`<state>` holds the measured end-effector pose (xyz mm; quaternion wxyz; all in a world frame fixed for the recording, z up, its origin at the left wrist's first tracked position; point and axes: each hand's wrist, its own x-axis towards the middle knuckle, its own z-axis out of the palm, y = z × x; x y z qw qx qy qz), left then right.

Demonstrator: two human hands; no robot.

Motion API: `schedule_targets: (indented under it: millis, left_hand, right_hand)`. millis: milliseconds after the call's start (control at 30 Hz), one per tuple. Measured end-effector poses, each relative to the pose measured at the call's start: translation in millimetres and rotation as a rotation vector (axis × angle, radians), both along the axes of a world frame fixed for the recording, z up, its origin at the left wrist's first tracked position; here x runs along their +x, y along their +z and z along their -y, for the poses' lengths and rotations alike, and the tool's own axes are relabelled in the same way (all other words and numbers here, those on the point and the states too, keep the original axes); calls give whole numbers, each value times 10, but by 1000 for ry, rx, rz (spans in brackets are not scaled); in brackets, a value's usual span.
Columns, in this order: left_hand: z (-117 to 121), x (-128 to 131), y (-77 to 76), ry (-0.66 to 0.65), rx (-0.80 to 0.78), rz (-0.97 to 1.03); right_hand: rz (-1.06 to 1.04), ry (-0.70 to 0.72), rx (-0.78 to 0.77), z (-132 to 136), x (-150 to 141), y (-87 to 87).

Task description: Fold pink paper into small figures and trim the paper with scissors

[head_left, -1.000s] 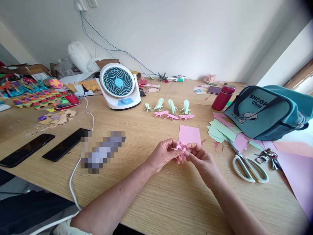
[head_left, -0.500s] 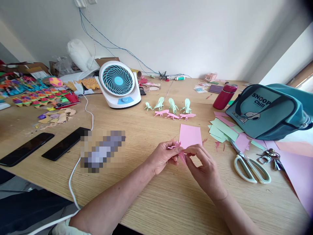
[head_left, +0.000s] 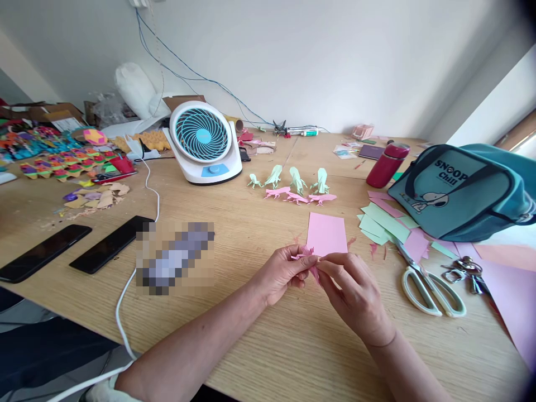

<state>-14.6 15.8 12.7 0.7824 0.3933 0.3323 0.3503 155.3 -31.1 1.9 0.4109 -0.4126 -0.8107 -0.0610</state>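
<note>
Between my two hands is a small pink folded paper figure (head_left: 307, 252), partly covered by fingers. My left hand (head_left: 282, 272) pinches it between thumb and fingers from the left. My right hand (head_left: 352, 293) grips its narrow lower end with the fingertips. Just behind them a pink paper sheet (head_left: 326, 233) lies flat on the wooden table (head_left: 251, 335). Farther back stand several green folded paper insects (head_left: 297, 180), with a row of pink folded insects (head_left: 295, 197) in front of them.
To the right lie scissors (head_left: 431, 287), keys (head_left: 467, 271), green paper pieces (head_left: 385, 222) and a large pink sheet (head_left: 508, 301). A teal bag (head_left: 456, 190) and red bottle (head_left: 387, 166) stand behind. Leftward are a fan (head_left: 204, 142), two black phones (head_left: 111, 244) and a white cable (head_left: 122, 307).
My right hand has turned slightly, its fingers closing more over the figure's lower end. My left hand keeps its pinch. The view has shifted very slightly.
</note>
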Motion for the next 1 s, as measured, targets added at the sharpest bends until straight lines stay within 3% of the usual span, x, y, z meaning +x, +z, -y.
schedule_targets:
  millis: [367, 600, 1000]
  left_hand:
    - [29, -14, 94, -36, 73, 17]
    - [44, 19, 114, 63, 203, -116]
    - [102, 54, 70, 113, 370, -254]
  right_hand:
    - [-138, 24, -81, -4, -21, -30]
    - [-207, 72, -81, 2, -51, -20]
    - [-340, -50, -142, 15, -165, -20]
